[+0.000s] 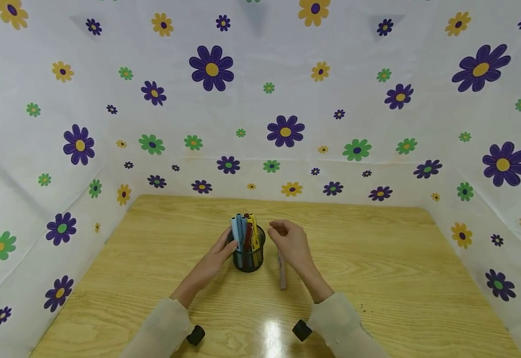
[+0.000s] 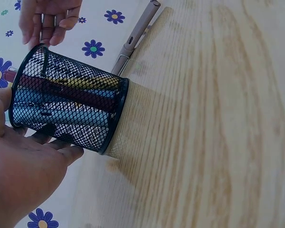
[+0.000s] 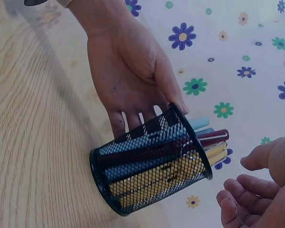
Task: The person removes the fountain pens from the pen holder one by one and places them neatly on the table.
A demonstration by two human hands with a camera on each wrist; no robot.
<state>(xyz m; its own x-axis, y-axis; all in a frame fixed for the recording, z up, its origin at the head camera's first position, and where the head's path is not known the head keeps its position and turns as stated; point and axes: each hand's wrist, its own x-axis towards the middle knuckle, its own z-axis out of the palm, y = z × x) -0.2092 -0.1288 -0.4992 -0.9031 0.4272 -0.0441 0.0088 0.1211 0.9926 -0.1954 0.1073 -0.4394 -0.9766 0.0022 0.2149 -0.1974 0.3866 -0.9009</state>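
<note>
A black mesh pen cup (image 1: 248,262) stands upright on the wooden table, filled with light blue pens (image 1: 237,233), a dark red pen (image 3: 214,137) and yellow pens (image 1: 255,239). My left hand (image 1: 214,259) holds the cup from its left side, thumb at the rim and fingers around the mesh wall. To the right of the cup hovers my right hand (image 1: 292,243), fingers loosely bent with nothing between them. Below it a greyish-brown pen (image 1: 282,274) lies on the table; its clip shows in the left wrist view, and the hand partly covers it in the head view.
The light wooden table (image 1: 376,258) reaches back to a white cloth (image 1: 251,104) printed with purple, yellow and green flowers, which surrounds it behind and on both sides. Small dark marks (image 1: 363,308) show on the tabletop right of the right forearm.
</note>
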